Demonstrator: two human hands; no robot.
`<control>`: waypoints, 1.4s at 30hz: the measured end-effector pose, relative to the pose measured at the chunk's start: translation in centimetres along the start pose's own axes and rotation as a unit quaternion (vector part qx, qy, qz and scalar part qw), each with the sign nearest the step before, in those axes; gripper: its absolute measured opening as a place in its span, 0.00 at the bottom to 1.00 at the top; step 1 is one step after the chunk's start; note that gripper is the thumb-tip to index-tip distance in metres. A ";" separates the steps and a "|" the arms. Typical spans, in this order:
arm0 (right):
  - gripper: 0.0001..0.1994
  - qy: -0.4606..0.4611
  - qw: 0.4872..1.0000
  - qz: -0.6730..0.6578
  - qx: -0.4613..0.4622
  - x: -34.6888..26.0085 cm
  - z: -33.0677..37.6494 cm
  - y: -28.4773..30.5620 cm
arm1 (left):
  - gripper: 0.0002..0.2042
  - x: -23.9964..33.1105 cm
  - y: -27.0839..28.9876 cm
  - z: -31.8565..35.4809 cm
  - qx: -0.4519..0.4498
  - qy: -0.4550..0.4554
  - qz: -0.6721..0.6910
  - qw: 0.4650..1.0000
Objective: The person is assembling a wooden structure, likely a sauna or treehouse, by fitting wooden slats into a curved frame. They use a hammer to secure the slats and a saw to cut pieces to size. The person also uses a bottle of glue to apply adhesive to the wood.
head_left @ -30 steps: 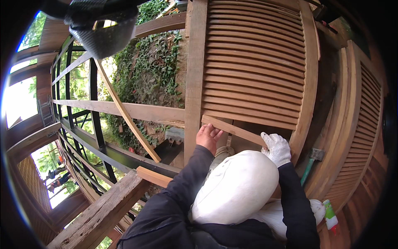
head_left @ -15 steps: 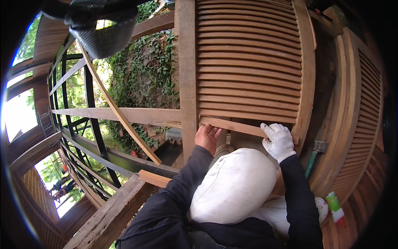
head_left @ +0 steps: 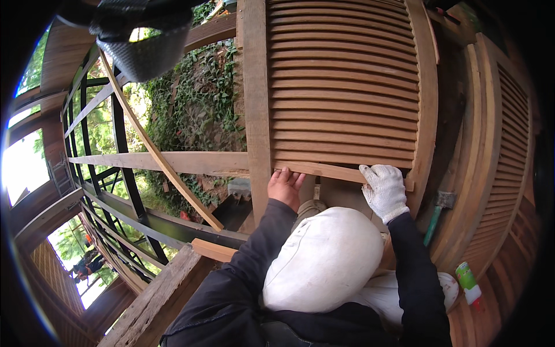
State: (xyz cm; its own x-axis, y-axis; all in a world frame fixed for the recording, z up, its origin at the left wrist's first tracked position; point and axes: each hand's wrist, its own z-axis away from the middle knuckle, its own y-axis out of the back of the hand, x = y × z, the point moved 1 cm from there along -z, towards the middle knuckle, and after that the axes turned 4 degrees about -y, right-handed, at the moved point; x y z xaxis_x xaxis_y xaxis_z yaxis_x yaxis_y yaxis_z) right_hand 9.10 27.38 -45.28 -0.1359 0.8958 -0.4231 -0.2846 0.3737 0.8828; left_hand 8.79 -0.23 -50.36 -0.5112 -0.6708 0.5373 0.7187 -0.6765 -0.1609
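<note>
A narrow wooden slat (head_left: 332, 170) lies across the near end of a louvred wooden panel (head_left: 344, 110), just below its lowest fitted slat. My bare left hand (head_left: 285, 188) has its fingers on the slat's left end, beside the panel's left stile (head_left: 255, 104). Near its other end, my right hand (head_left: 384, 191), in a white knit glove, grips the slat with bent fingers. The slat's right end sticks out past the glove, close to the right stile (head_left: 426, 110), and sits slightly lower than the left end.
A green-handled hammer (head_left: 440, 211) lies to the right, beside another louvred panel (head_left: 503, 162). Further down is a green and white container (head_left: 467, 283). On the left, a thin wooden strip (head_left: 147, 139) slants across beams, with greenery below. My white-clad knee (head_left: 326, 260) is close under my hands.
The slat's right end has swung a little up toward the fitted slats, and my right hand has gone with it. My left hand keeps its hold. The whole view has shifted slightly.
</note>
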 end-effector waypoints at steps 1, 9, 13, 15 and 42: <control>0.25 -0.001 1.000 -0.004 0.018 0.0 0.4 -0.1 | 0.07 -0.1 -0.1 -0.1 0.003 0.001 -0.001 1.000; 0.33 -0.339 0.905 -0.095 0.240 3.7 7.7 -0.7 | 0.10 -0.4 1.9 -1.5 -0.066 0.026 0.014 0.997; 0.19 -0.447 0.826 -0.285 0.193 5.6 9.8 -1.5 | 0.19 -0.7 1.7 -1.4 -0.191 0.217 -0.089 0.953; 0.12 -0.422 0.832 -0.299 0.200 7.0 10.6 -2.0 | 0.21 -1.4 -0.6 -0.2 -0.314 0.161 -0.351 0.867; 0.13 -0.590 0.799 -0.114 0.025 15.8 19.5 1.7 | 0.32 -9.7 -14.8 4.3 -0.562 -0.542 -0.567 0.263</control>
State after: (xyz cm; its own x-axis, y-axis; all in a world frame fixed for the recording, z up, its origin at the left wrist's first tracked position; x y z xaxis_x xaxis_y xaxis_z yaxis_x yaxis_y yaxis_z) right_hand 24.98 46.88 -46.48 0.9116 0.3951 -0.1139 -0.1314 0.5423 0.8298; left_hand 5.15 17.58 -49.69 0.7759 0.2238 0.5899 -0.5112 -0.3249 0.7957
